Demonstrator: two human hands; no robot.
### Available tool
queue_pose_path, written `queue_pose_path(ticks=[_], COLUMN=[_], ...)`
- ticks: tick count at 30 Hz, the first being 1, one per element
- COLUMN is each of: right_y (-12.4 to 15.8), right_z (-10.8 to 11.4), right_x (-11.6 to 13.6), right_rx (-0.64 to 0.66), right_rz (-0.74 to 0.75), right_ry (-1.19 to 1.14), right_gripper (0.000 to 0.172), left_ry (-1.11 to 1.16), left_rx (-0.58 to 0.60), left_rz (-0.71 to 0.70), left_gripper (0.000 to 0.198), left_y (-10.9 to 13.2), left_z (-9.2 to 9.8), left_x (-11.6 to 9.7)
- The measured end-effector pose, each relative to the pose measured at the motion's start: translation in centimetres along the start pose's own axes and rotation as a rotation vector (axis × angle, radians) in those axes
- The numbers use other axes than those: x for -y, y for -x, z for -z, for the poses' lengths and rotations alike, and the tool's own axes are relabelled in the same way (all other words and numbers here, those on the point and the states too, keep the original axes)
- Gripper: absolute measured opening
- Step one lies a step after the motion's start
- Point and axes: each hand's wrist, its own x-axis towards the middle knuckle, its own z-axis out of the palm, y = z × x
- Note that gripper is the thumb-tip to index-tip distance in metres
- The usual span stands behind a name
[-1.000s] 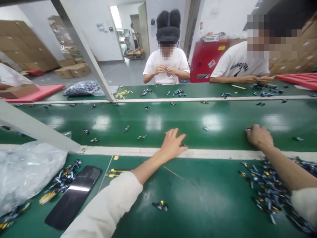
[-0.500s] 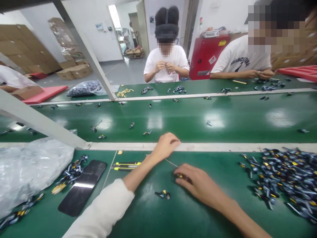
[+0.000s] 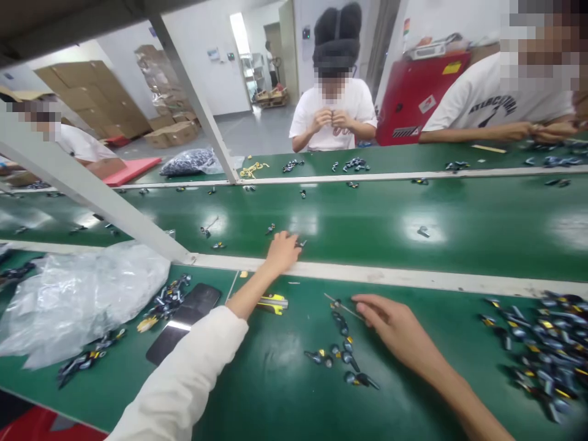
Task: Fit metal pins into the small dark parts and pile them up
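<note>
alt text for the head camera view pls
The person's left hand stretches across a white rail to a small part on a green belt, while the right hand lies beside loose parts on the near table. A parts pile lies at right; a co-worker sits opposite.

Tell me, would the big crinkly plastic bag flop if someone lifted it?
Probably floppy: the plastic bag lies crumpled and slumped in folds. Likely light, since it looks thin and see-through. Its shiny film may feel slippery.
</note>
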Motion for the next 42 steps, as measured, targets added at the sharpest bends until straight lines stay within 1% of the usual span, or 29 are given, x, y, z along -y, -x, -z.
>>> queue_pose_path(ticks=[2, 3, 5, 8, 10, 13, 16, 18, 20, 21, 23, 25, 27, 28, 30, 33, 35, 37, 39, 42], right_y=[0.1, 0.2, 0.2, -0.2, -0.5, -0.9, -1.0, -1.0, -0.9, -0.7, -0.2, 0.6, 1.3, 1.7, 2.2, 2.4, 2.4, 2.4, 2.4, 2.5], right_z=[0.1, 0.2, 0.5, 0.4, 0.1, -0.6, -1.0, -1.0, -0.9, -0.8, -0.5, -0.4, -0.4, -0.5, -0.8, -1.4, -1.6, -1.4, -1.0, -0.5], right_x=[0.1, 0.1, 0.2, 0.7, 1.0, 0.9, 0.2, -0.3, -0.5, -0.4, 0.1, 1.0, 2.0, 2.4, 3.1, 3.3, 3.0, 2.7, 2.5, 2.5], right_rx=[-0.018, -0.034, -0.064, -0.064, -0.049, -0.057, -0.081, -0.102, -0.141, -0.156, -0.153, -0.094, -0.055, -0.057, -0.098, -0.111, -0.103, -0.110, -0.106, -0.052], right_rz=[0.022, 0.032, 0.053, 0.092, 0.109, 0.103, 0.087, 0.076, 0.076, 0.085, 0.127, 0.199, 0.246, 0.247, 0.210, 0.188, 0.182, 0.141, 0.064, -0.065], right_ry=[0.009, 0.014, 0.019, 0.007, -0.007, -0.031, -0.068, -0.108, -0.150, -0.168, -0.187, -0.220, -0.293, -0.334, -0.390, -0.392, -0.396, -0.443, -0.534, -0.639], right_gripper=[0.030, 0.030, 0.030, 0.026, 0.024, 0.024, 0.024, 0.028, 0.034, 0.036, 0.038, 0.034, 0.026, 0.023, 0.021, 0.025, 0.026, 0.020, 0.015, 0.018], left_ry=[-0.027, -0.033, -0.031, -0.006, 0.027, 0.119, 0.278, 0.422, 0.598, 0.698, 0.908, 1.088, 1.220, 1.266, 1.348, 1.450, 1.472, 1.410, 1.275, 1.063], left_rx=[0.001, 0.011, 0.034, 0.012, -0.017, 0.000, 0.049, 0.072, 0.096, 0.112, 0.154, 0.159, 0.143, 0.127, 0.078, 0.018, 0.020, 0.003, -0.065, -0.163], left_rz=[0.030, 0.032, 0.025, 0.043, 0.074, 0.088, 0.081, 0.087, 0.105, 0.119, 0.157, 0.222, 0.299, 0.331, 0.389, 0.471, 0.486, 0.425, 0.331, 0.198], left_gripper=[0.031, 0.031, 0.029, 0.029, 0.031, 0.033, 0.031, 0.026, 0.021, 0.022, 0.032, 0.036, 0.038, 0.040, 0.042, 0.042, 0.041, 0.041, 0.037, 0.021], left_y=[-1.1, -1.1, -0.4, 0.7, 0.6, -0.9, -2.6, -2.6, -1.1, 0.2, 3.5, 6.8, 9.4, 10.3, 11.3, 11.7, 11.8, 12.0, 12.4, 13.1], left_z=[-0.1, -0.3, -1.0, -2.3, -3.1, -3.8, -3.7, -3.4, -3.2, -3.3, -3.7, -4.3, -5.2, -5.6, -6.5, -7.4, -7.6, -7.5, -7.2, -6.7], left_x=[1.6, 2.0, 2.2, 1.6, 1.0, 0.2, -0.9, -2.2, -3.8, -4.6, -6.3, -7.8, -8.9, -9.2, -9.7, -9.8, -9.8, -9.9, -10.0, -10.3])
